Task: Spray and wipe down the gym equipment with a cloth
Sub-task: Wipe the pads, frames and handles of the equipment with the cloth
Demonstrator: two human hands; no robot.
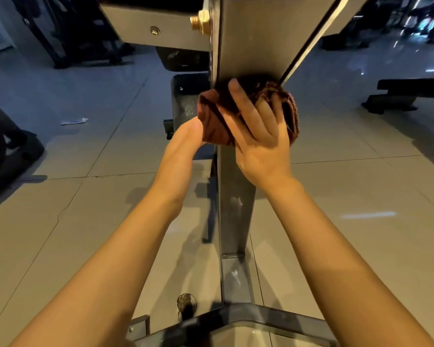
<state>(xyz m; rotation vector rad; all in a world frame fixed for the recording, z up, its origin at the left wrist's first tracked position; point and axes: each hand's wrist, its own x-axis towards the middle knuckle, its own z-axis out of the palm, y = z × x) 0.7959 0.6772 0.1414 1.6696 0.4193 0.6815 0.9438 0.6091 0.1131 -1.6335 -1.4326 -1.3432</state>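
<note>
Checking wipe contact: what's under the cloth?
The cloth is pressed on the grey metal post by the right hand. The post surface beneath it is covered, so not visible.

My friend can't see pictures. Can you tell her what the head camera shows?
Two bare hands press a dark red cloth against a grey metal post of a gym machine, the right hand spread over the cloth and the left hand touching its edge. Below is a pale tiled floor.
</note>
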